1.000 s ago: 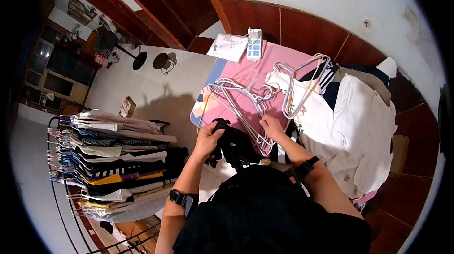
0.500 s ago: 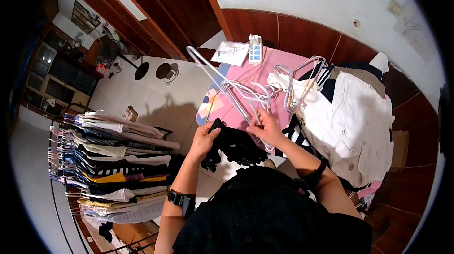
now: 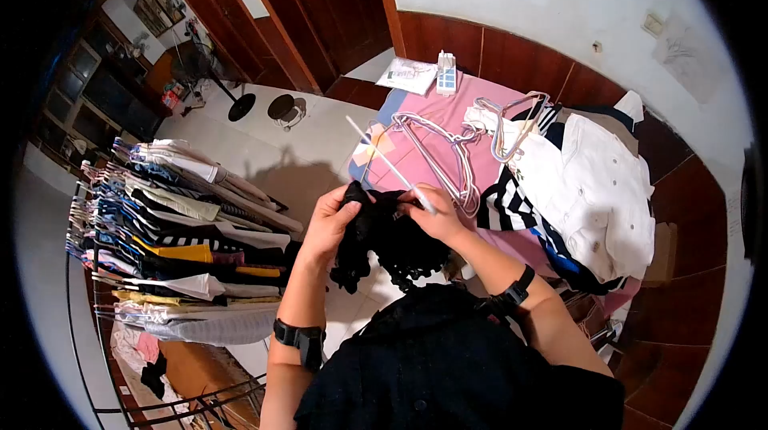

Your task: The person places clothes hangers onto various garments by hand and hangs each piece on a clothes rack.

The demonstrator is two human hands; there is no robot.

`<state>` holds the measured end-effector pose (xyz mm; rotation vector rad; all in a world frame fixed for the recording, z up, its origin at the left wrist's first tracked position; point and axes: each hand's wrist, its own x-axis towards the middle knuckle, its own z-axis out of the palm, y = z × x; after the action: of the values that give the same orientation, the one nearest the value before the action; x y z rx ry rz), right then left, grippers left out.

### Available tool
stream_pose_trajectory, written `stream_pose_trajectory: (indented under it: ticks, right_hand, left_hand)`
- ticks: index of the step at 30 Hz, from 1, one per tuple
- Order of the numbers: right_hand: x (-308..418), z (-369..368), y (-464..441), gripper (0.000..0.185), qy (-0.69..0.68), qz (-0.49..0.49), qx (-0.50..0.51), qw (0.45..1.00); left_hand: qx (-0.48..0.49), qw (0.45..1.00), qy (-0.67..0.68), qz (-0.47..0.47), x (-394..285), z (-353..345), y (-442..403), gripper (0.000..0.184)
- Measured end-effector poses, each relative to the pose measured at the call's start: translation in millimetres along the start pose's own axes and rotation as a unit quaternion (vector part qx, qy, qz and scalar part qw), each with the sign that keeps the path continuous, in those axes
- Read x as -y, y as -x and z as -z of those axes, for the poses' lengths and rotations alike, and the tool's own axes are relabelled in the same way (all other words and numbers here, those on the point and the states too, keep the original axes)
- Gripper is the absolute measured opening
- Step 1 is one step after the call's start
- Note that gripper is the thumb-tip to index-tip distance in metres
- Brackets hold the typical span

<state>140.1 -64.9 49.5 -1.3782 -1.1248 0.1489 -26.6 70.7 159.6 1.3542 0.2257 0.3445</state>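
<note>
A black garment with a lacy or ruffled edge [image 3: 406,254] hangs bunched in front of my body. My left hand [image 3: 330,220] is closed on its upper left part. Closed around a white clothes hanger [image 3: 386,156], my right hand [image 3: 434,216] is at the garment's upper right part. One straight length of that hanger slants up and left; the rest is hidden by the hand and the black cloth. Just beyond my right hand, several loose hangers [image 3: 438,152] lie on the pink tabletop [image 3: 424,106].
White clothing [image 3: 596,190] and other garments are piled on the table's right side, with more hangers [image 3: 512,130] on top. A packet [image 3: 408,76] and a white device with blue keys [image 3: 446,76] sit at the far edge. To the left stands a full clothes rack [image 3: 192,238].
My right hand has drawn one hanger away from the bunch and brought it to the black garment. The other hangers now rest on the table. My left hand still grips the garment.
</note>
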Motion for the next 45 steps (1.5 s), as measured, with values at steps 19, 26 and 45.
stream_pose_trajectory:
  ticks: [19,26,45]
  right_hand:
    - [77,-29,35,0.006,-0.211,-0.238,0.100,0.943]
    - [86,2,20,0.011,-0.219,-0.250,0.244,0.911]
    - [94,78,21,0.012,-0.282,-0.245,0.247,0.894]
  left_hand:
    - [-0.086,0.996,0.005,-0.016,-4,52,122,0.012]
    - [-0.140,0.987,0.041,-0.073,-1,34,104,0.012]
    - [-0.311,0.758,-0.573,0.001,55,-43,40,0.022]
